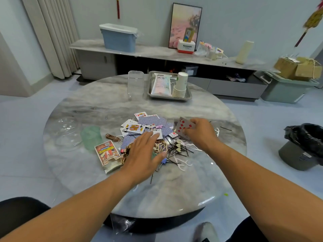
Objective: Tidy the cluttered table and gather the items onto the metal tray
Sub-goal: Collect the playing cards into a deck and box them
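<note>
Gathering scattered cards [139, 127] mid-table: the right hand [201, 132] is pinching a fanned few [183, 126], seemingly to stack them, while the left hand [145, 152] is reaching flat, fingers straight, over the pile. The tray [189, 95] is sitting well apart at the far edge, already holding cups [180, 84] and a packet [161, 83].

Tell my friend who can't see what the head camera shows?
A right hand holds playing cards while the left hand reaches flat over a card pile on a round marble table. Behind, a metal tray holds paper cups.
</note>
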